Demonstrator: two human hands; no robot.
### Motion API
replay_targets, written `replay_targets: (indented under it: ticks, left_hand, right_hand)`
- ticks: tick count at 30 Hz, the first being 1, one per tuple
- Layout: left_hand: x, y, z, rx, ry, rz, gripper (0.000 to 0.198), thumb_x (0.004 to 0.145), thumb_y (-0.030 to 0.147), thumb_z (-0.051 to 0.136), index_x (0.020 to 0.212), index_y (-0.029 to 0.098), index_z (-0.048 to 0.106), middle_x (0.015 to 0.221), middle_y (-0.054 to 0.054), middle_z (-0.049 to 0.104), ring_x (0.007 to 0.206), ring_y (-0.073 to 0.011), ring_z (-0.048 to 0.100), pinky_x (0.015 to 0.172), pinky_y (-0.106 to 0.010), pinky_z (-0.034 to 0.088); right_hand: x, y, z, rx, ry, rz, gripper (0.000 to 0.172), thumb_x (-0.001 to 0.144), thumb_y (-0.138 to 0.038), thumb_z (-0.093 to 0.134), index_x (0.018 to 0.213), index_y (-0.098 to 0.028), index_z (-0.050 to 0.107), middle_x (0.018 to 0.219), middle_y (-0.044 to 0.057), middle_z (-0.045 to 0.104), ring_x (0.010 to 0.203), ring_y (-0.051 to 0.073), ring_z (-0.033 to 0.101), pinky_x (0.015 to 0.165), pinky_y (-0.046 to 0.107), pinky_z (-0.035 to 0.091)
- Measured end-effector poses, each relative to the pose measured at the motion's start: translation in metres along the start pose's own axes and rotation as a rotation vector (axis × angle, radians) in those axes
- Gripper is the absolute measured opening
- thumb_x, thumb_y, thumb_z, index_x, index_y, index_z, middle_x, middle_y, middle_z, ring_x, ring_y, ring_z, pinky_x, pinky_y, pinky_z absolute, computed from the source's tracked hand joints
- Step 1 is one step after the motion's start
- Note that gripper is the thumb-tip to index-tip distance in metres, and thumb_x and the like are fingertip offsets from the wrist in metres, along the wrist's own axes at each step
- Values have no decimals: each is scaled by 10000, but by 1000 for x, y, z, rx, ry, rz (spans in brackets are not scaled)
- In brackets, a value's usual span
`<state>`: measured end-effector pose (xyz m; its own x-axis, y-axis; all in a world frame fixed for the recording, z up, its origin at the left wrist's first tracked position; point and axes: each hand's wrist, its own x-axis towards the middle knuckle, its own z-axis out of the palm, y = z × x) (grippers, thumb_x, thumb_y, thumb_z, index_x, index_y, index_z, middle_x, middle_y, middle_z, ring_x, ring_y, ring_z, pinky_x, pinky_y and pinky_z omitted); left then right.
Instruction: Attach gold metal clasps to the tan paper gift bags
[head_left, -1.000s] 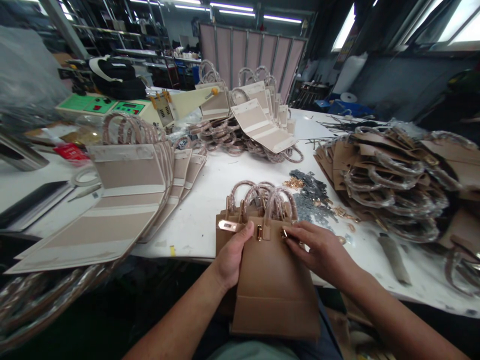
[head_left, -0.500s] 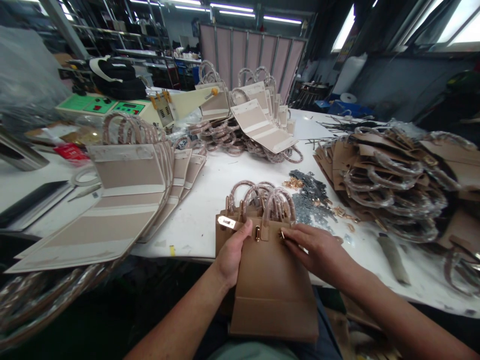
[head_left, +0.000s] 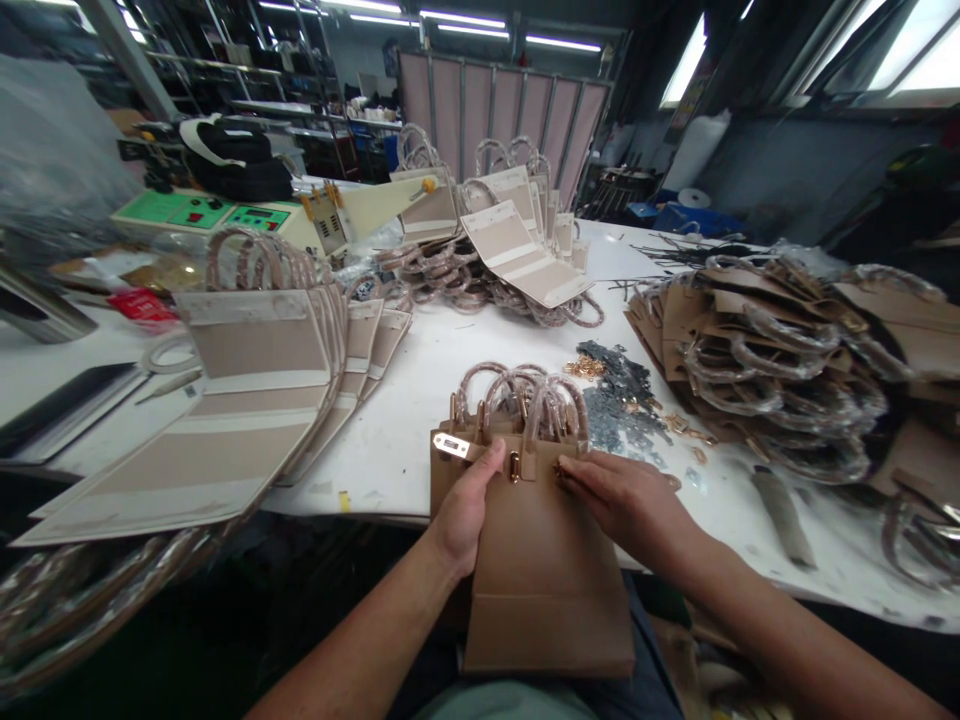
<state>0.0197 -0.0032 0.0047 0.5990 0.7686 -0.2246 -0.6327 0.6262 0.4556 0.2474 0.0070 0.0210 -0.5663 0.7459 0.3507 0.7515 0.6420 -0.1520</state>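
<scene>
A brown bag panel [head_left: 551, 570] with plastic-wrapped handles [head_left: 555, 405] hangs over the table's front edge, with more like it behind. My left hand [head_left: 466, 510] grips its left side, thumb on the front near a small gold turn-lock [head_left: 514, 466]. A gold plate [head_left: 452, 446] on a strap lies just left of that thumb. My right hand [head_left: 619, 490] pinches a small gold piece at the panel's upper right, mostly hidden by the fingertips.
Beige panels [head_left: 255, 400] are stacked at left, with more [head_left: 525, 250] at the back. Brown bag pieces [head_left: 780, 350] are heaped at right. Dark metal plates [head_left: 619, 385] and gold hardware [head_left: 585, 367] lie beyond my right hand, a grey-handled tool [head_left: 782, 515] to its right.
My right fingertips have closed further over the small gold piece and shifted slightly left. My left hand stays in place on the panel.
</scene>
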Motion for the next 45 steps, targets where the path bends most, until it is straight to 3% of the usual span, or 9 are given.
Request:
replay_targets:
  ticks: [5,11,20,27,35,41,45]
  left_hand:
    - [-1,-2,3,17,26,17,620,949,611,564,1364,160,657,1135,-161,787,1131,-383,721,1068,-542,506]
    - [-3,-4,6,61,68,126,531,956,525,619,1344,167,671,1177,-147,779,1160,-362,712,1090,-510,500]
    - [-2,-7,10,77,69,164,490,982,477,606,1333,143,679,1212,-148,765,1206,-353,687,1081,-478,512]
    - [-2,-8,11,47,90,148,496,997,470,584,1348,129,664,1204,-150,767,1182,-339,698,1060,-454,520]
    - [-2,-8,7,52,100,155,476,995,469,589,1296,117,700,1167,-150,777,1164,-333,707,1039,-439,534]
    - [-4,-9,6,41,70,153,473,998,468,587,1287,113,707,1154,-149,780,1163,-331,706,1036,-443,537]
    - [-3,-10,7,38,83,171,461,995,457,597,1302,130,700,1158,-137,781,1165,-324,706,1039,-438,537]
  right_hand:
    - [-3,-3,-4,-14,-24,-42,296,1059,-273,474,1192,-208,730,1077,116,776,826,229,751,696,319,591]
    - [-5,-8,-1,8,-3,32,248,1035,-285,524,1179,-207,710,995,85,772,816,230,739,712,330,571]
    - [8,-11,-10,-34,-114,56,138,995,-279,556,1046,-242,679,833,16,728,677,198,681,602,301,428]
    - [4,-10,1,63,-8,73,140,1016,-278,557,1046,-237,687,862,25,739,727,195,684,670,294,452]
    - [-2,-2,-8,190,-71,38,246,1058,-269,512,1184,-249,722,968,46,759,833,203,717,710,293,503]
    - [1,-10,-6,54,-4,-26,269,1055,-272,506,1133,-224,759,879,62,730,737,198,690,612,283,460]
    - [-1,-17,1,-12,17,34,244,1037,-250,522,1093,-225,758,893,60,751,728,209,710,604,289,472]
